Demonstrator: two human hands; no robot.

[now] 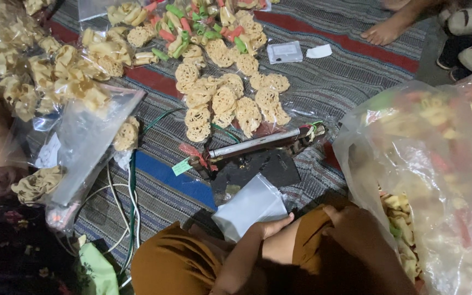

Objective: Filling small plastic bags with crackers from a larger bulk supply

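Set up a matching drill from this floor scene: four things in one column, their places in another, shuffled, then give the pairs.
Things:
1. small empty clear bag
2. heat sealer bar
3. big sack of mixed crackers
4. bare foot

Places:
A. top right, on the striped mat
B. at the right edge, beside the right hand
C. in the left hand
D. mid-mat, just below the packets of round lacy crackers

Pairs: 1-C, 2-D, 3-B, 4-A

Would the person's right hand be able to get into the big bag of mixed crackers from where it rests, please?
Probably yes: the right hand lies beside the big bag, with nothing between them.
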